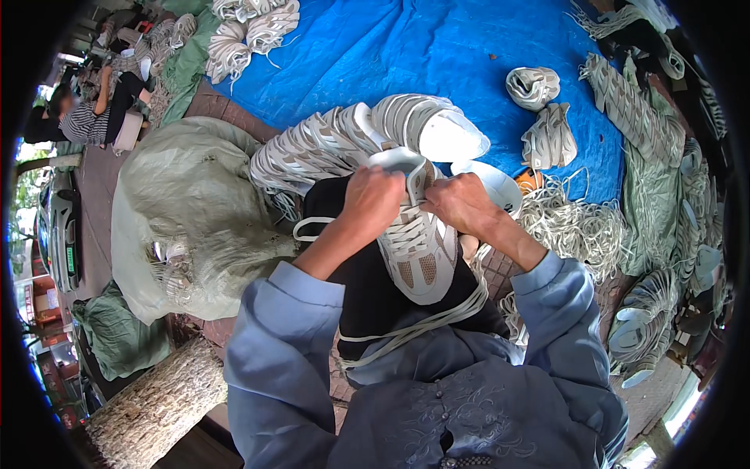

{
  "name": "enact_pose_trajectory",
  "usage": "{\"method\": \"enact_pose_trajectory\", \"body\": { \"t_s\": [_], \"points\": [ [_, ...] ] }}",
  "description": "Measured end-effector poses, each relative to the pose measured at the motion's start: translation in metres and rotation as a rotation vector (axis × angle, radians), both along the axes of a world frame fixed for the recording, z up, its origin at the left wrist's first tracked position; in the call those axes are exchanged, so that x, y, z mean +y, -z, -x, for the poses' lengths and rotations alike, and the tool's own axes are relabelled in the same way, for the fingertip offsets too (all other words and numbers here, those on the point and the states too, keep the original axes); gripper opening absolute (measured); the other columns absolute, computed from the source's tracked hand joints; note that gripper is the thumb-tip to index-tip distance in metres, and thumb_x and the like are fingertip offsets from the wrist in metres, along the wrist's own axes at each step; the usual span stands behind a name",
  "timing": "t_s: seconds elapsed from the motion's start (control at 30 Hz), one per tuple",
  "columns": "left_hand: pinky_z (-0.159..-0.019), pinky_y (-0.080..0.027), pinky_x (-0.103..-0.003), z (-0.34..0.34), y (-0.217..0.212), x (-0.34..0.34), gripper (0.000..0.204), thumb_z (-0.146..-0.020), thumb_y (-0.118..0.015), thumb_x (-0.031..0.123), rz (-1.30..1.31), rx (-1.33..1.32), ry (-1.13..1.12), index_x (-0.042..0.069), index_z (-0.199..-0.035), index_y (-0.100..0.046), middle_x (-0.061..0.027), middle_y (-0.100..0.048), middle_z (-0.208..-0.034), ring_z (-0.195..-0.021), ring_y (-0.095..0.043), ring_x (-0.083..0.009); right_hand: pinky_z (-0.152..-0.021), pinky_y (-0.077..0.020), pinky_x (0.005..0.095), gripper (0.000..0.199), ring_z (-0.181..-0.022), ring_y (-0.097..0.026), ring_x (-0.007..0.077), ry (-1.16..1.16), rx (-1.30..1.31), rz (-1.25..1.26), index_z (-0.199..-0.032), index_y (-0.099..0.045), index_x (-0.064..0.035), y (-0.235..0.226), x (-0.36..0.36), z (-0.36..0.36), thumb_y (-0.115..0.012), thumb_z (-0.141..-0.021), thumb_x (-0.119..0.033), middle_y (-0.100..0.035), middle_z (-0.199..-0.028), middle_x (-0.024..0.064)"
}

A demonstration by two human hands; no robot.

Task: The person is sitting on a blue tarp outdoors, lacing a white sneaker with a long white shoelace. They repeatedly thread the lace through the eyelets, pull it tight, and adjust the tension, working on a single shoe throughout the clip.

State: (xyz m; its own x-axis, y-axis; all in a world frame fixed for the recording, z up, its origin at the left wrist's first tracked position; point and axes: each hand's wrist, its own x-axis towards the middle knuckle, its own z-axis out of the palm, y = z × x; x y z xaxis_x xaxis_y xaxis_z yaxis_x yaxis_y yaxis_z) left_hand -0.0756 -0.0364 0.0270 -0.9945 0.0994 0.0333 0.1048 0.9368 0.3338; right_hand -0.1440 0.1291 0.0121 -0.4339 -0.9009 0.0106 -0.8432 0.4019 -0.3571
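A white and beige shoe upper [418, 254] lies on my dark-trousered lap, toe toward me. My left hand [371, 205] grips its far end near the tongue, and my right hand [461, 202] pinches the same end from the other side. White laces [406, 332] drape across my lap below the upper. Just beyond my hands stands a long curved row of stacked white uppers [344, 137].
A blue tarp [437, 47] covers the ground ahead, with bundles of uppers [547, 137] on it. A heap of white laces [574, 227] lies at right. A large pale sack [187, 203] sits at left, a tree stump [156, 406] lower left. A person [86, 117] sits far left.
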Motion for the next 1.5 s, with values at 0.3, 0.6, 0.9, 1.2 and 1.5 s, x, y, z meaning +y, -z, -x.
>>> {"method": "enact_pose_trajectory", "body": {
  "t_s": [0.3, 0.6, 0.9, 1.2, 1.5],
  "points": [
    [-0.059, -0.045, -0.038, 0.001, 0.009, 0.012, 0.011, -0.071, -0.056, 0.015, -0.248, -0.234, -0.169, 0.009, -0.074, -0.064, -0.0124, -0.059, -0.065, -0.064, -0.058, -0.0302, -0.052, -0.0481, 0.0379, 0.013, -0.059, -0.062, 0.027, -0.101, 0.085, -0.154, -0.057, -0.061, -0.0049, 0.0, -0.011, 0.002, -0.052, -0.065, -0.011, -0.06, -0.062, 0.0144],
    [-0.058, -0.044, -0.036, 0.005, 0.012, 0.012, 0.013, -0.071, -0.053, 0.015, -0.234, -0.265, -0.113, 0.012, -0.076, -0.065, -0.0105, -0.06, -0.067, -0.063, -0.058, -0.0277, -0.049, -0.0462, 0.0362, 0.012, -0.054, -0.059, 0.0249, -0.076, -0.323, 0.102, -0.064, -0.061, -0.0024, 0.017, 0.007, 0.019, -0.057, -0.068, -0.014, -0.059, -0.064, 0.0127],
    [-0.058, -0.046, -0.038, 0.011, 0.01, 0.014, 0.015, -0.068, -0.052, 0.01, -0.27, -0.29, -0.089, 0.014, -0.074, -0.066, -0.0126, -0.06, -0.066, -0.064, -0.059, -0.0289, -0.056, -0.0446, 0.0321, 0.007, -0.062, -0.057, 0.0251, 0.047, -0.595, 0.477, -0.074, -0.058, -0.0019, 0.035, 0.019, 0.005, -0.06, -0.07, -0.008, -0.056, -0.065, 0.0091],
    [-0.056, -0.045, -0.036, 0.01, 0.015, 0.014, 0.014, -0.069, -0.053, 0.013, -0.228, -0.291, -0.118, 0.013, -0.075, -0.065, -0.0109, -0.06, -0.067, -0.062, -0.058, -0.0278, -0.056, -0.0449, 0.0324, 0.006, -0.063, -0.057, 0.0246, 0.196, -0.492, 0.429, -0.07, -0.057, -0.0036, 0.032, 0.008, 0.004, -0.061, -0.068, -0.008, -0.058, -0.067, 0.0087],
    [-0.059, -0.045, -0.04, 0.028, 0.01, 0.017, 0.012, -0.067, -0.053, 0.011, -0.162, -0.46, -0.002, 0.007, -0.068, -0.065, -0.0164, -0.06, -0.068, -0.066, -0.059, -0.0312, -0.058, -0.0444, 0.027, 0.008, -0.064, -0.058, 0.0197, 0.239, -0.789, 0.482, -0.07, -0.06, -0.0015, 0.04, 0.009, 0.009, -0.064, -0.065, -0.005, -0.058, -0.068, 0.0069]
  ]
}}
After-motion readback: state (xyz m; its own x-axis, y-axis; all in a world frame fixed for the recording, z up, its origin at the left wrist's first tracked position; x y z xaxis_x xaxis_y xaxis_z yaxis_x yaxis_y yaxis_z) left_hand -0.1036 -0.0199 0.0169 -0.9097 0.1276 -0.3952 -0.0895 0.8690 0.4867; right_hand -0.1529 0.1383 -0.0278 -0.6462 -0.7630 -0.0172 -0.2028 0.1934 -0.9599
